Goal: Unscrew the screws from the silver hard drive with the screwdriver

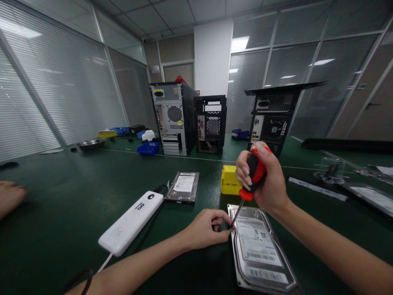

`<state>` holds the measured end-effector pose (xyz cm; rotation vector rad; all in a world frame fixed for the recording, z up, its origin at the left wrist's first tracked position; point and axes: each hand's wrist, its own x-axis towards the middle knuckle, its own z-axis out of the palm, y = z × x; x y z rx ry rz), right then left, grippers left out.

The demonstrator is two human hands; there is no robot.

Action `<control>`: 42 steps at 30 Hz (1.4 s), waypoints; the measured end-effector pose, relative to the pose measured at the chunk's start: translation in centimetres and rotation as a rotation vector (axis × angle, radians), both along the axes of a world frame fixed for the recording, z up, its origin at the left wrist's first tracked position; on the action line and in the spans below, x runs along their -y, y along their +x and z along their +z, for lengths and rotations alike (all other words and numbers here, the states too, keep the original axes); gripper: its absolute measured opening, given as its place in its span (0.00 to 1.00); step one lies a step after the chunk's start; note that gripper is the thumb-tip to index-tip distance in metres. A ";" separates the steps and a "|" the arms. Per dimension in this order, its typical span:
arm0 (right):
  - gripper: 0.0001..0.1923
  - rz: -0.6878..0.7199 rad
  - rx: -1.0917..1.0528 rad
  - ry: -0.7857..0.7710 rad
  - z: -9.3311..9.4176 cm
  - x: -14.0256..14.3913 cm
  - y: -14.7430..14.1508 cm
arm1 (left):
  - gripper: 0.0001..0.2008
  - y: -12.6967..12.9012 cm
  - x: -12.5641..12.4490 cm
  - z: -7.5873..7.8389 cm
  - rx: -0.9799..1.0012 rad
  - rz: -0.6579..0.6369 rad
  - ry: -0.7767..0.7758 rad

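A silver hard drive [260, 250] with a white label lies on the green table in front of me. My right hand [264, 176] grips the red and black handle of a screwdriver [252, 174], whose shaft slants down to the drive's near left corner. My left hand [207, 228] rests on the table at that same corner, fingers curled and pinched beside the screwdriver tip. Whether it holds a screw is too small to tell.
A second hard drive [183, 187] lies further back, a white power bank [132, 223] with a cable to its left, a yellow box [229, 180] behind. Three computer cases [173, 119] stand at the back with blue bins [147, 148]. Another person's hand [9, 196] rests at the left edge.
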<state>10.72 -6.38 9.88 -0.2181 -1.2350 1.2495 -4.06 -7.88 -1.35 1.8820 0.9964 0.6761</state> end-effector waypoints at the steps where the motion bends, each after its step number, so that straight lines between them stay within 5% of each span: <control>1: 0.11 -0.003 0.001 0.003 0.1 0.0 0.0 | 0.12 0.0 0.0 0.0 0.002 -0.002 0.002; 12: 0.10 -0.008 0.013 0.010 0.5 0.3 0.2 | 0.15 -1.5 -0.9 0.1 -0.043 -0.067 0.030; 18: 0.09 -0.048 0.025 0.035 0.9 0.1 1.0 | 0.17 -2.9 -1.5 1.1 -0.277 -0.115 0.333; 26: 0.06 -0.071 0.043 0.026 0.7 0.2 1.1 | 0.07 -2.1 -1.1 -0.1 -0.376 -0.165 0.609; 42: 0.04 -0.069 0.045 0.004 0.5 0.3 0.9 | 0.07 -2.1 -1.3 -0.6 -0.425 -0.147 0.678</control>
